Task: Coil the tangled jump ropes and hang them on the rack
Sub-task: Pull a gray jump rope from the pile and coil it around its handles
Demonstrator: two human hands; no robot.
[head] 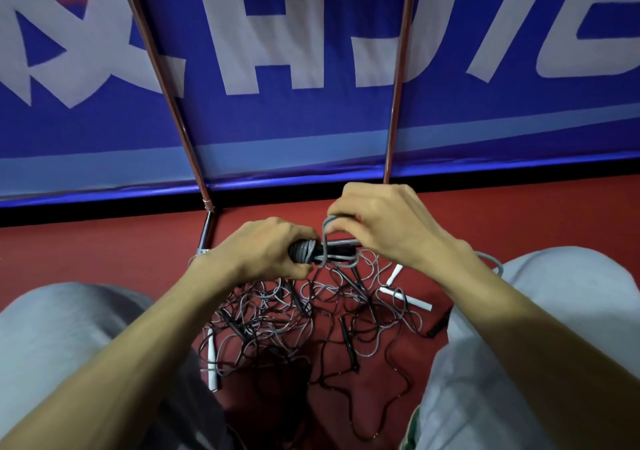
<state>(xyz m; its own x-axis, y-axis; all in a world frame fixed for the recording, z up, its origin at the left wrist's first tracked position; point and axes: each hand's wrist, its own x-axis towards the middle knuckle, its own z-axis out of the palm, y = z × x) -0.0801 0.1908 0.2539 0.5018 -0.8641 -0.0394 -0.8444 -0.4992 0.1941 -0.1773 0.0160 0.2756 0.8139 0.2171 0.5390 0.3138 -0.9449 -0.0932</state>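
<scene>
1. A part-wound coil of grey cord is held at the centre of the frame, wrapped round dark handles that lie sideways.
2. The coil is gripped by the left hand, with fingers curled round its wrapped end. A grey loop rising from it is pinched by the right hand, with fingers bent over the top.
3. The other ropes lie in a pile on the red floor below the hands, between the knees. Thin grey and black cords are crossed many times over, and white handles show at right of centre and lower left.
4. The cord is judged light, limp and smooth, probably plastic-coated. Turns are likely to slip or spring loose unless kept tight under a thumb.
5. The handles look stiff and slender and are judged the surest hold. A rope is best drawn from the pile by a handle, since pulling mid-cord could tighten knots.
6. The rack is seen as thin coppery metal tubes in the upper half of the frame, before a blue banner with white lettering. No rope is seen hanging on the visible parts.
</scene>
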